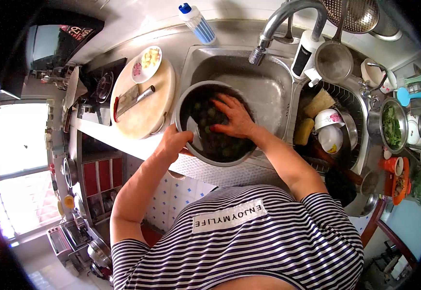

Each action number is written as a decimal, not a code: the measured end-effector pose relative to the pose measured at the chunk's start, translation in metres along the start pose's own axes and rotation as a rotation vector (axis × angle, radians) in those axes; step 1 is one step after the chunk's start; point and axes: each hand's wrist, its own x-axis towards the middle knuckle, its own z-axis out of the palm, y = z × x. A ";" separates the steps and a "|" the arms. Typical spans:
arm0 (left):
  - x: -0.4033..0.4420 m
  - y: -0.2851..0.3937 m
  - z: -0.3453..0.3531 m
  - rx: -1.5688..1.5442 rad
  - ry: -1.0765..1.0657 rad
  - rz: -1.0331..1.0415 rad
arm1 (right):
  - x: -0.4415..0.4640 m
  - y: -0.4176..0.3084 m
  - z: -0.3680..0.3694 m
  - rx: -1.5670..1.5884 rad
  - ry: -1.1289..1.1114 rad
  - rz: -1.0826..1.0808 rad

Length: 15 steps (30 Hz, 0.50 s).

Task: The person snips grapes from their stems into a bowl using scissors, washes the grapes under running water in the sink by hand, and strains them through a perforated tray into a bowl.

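The left hand [174, 141] is clamped on the rim of a grey metal pot [217, 163], thumb over the edge, so the pot lies just to the right of that grip and touches it. Inside the pot, the right hand [235, 117] has its fingers spread over dark, wet-looking contents [204, 111], resting among them; from here I can't tell whether it pinches any of them. The contents lie under and left of those fingers, well within the rim. Right behind the pot, beyond both hands, is a steel sink basin [271, 79]. Off to the left of the left hand, a round cutting board [145, 122] carries a cleaver [135, 100] and, farther back, a white plate [146, 76] with yellow and pink pieces. To the right of the right hand, a wire rack [357, 99] holds a floral bowl [328, 119]. Farther past the hands, a faucet [292, 8] arches over the basin, and a blue-capped bottle [198, 25] stands behind it, toward the left.
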 end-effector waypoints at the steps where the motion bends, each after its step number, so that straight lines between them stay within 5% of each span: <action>1: 0.000 0.005 0.001 0.031 -0.009 0.003 | 0.001 0.001 0.001 0.005 0.028 -0.014; 15: 0.009 0.051 0.006 0.361 -0.013 -0.135 | 0.001 0.006 0.023 0.110 0.220 -0.033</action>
